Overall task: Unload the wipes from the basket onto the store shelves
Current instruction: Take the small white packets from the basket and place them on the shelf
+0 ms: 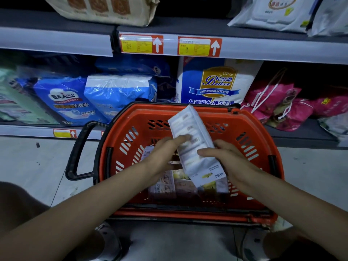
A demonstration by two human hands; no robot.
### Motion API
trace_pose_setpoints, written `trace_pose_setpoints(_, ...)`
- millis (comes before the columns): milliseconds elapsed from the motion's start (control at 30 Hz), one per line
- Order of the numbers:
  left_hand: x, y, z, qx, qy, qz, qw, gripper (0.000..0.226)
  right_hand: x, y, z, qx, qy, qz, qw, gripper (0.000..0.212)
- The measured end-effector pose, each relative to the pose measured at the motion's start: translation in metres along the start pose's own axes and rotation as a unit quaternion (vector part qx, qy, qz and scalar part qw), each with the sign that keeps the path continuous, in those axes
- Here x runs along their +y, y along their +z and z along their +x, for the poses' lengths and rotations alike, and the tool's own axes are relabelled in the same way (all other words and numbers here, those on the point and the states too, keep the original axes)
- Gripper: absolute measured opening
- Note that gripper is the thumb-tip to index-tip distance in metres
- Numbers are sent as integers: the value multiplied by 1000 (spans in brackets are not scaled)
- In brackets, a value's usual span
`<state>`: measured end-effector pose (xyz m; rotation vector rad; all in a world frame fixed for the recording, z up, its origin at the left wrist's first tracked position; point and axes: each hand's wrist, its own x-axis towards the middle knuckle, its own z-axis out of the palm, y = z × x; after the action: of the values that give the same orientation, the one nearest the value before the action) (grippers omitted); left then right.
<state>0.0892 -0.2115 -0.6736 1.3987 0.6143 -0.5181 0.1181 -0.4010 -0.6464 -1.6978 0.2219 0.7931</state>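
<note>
An orange plastic basket (131, 117) with black handles stands on the floor in front of me. Above it I hold a long white multipack of wipes (190, 129), tilted with its far end up. My left hand (165, 153) grips the pack's left side, fingers curled over its top. On the right side my right hand (226, 159) holds the lower part of the pack. More wipe packs (165, 185) lie at the bottom of the basket, partly hidden by my hands and the held pack.
Store shelves stand behind the basket. The lower shelf (301, 132) carries blue packs (64, 98), a white and blue pack (216, 83) and pink bags (278, 104). The upper shelf edge (56, 40) bears price tags (141, 44). Grey floor (28, 159) lies to the left.
</note>
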Motion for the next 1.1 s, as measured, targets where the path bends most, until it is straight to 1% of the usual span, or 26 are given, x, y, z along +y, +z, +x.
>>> trace_pose_setpoints(67,8,2,-4,2,18,-64,998,50,-4,-4,2,-14,-7,73,997,36)
trace_pose_setpoints(133,16,3,-6,-6,31,-103,994,39,-9,-8,3,-39,-17,135,990,42)
trace_pose_setpoints(200,20,2,-7,-17,43,-114,992,37,-13,-10,1,-57,-53,160,984,41)
trace_pose_setpoints(233,22,2,-9,-16,51,-110,993,36,-13,-10,0,-48,-87,142,985,38)
trace_pose_setpoints(300,25,2,-11,-13,73,-91,993,38,-10,-11,-5,12,-182,49,982,27)
trace_pose_setpoints(333,25,2,-12,-23,84,-87,992,41,-7,-11,-7,47,-234,-9,971,23)
trace_pose_setpoints(367,26,3,-14,-39,91,-92,991,44,-4,-10,-7,73,-280,-69,955,24)
trace_pose_setpoints(400,27,4,-15,-56,93,-100,989,47,-1,-9,-8,84,-313,-120,938,29)
trace_pose_setpoints(433,27,6,-16,-65,90,-112,987,50,3,-7,-8,80,-337,-161,924,38)
trace_pose_setpoints(500,27,7,-15,-52,79,-154,984,57,11,-4,-8,40,-376,-241,894,63)
trace_pose_setpoints(567,27,6,-16,-41,79,-224,971,59,16,-1,-9,1,-418,-339,843,83)
trace_pose_setpoints(633,30,1,-19,-51,90,-262,960,61,15,-1,-13,-17,-457,-395,797,88)
trace_pose_setpoints(700,34,-5,-21,-54,101,-254,960,64,13,-2,-17,-23,-480,-419,770,85)
trace_pose_setpoints(800,41,-10,-27,-60,116,-232,964,67,11,-1,-12,5,-513,-449,732,79)
trace_pose_setpoints(900,50,-9,-34,-73,130,-235,960,65,8,2,-6,40,-532,-452,715,73)
trace_pose_setpoints(967,57,-8,-40,-71,148,-227,960,63,1,4,-6,58,-540,-442,714,72)
trace_pose_setpoints(1033,65,-9,-44,-56,174,-204,962,60,-10,5,-10,65,-551,-412,723,73)
trace_pose_setpoints(1100,74,-10,-50,-33,219,-160,962,59,-23,6,-14,68,-555,-361,746,73)
